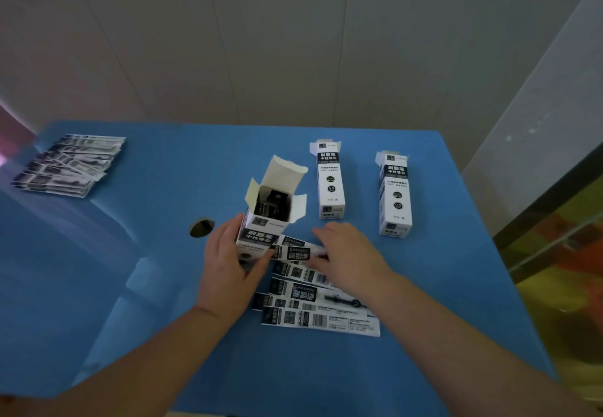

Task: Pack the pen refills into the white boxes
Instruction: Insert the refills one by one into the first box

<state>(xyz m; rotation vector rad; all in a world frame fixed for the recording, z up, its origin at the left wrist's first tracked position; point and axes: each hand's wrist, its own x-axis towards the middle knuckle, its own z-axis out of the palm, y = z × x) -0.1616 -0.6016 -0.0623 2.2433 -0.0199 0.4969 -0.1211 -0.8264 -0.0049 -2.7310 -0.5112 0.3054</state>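
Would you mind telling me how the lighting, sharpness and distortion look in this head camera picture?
Head view: dim, bluish light; a pale sheen streaks the blue table at left. Wide-angle bending curves the table edges. The far refill stack is smeared, and print on the near packets is mostly unreadable. The open box looks fairly sharp.

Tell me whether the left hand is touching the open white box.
Touching. The head view shows the left hand wrapped round the lower part of the open white box, thumb across its front, holding it upright.
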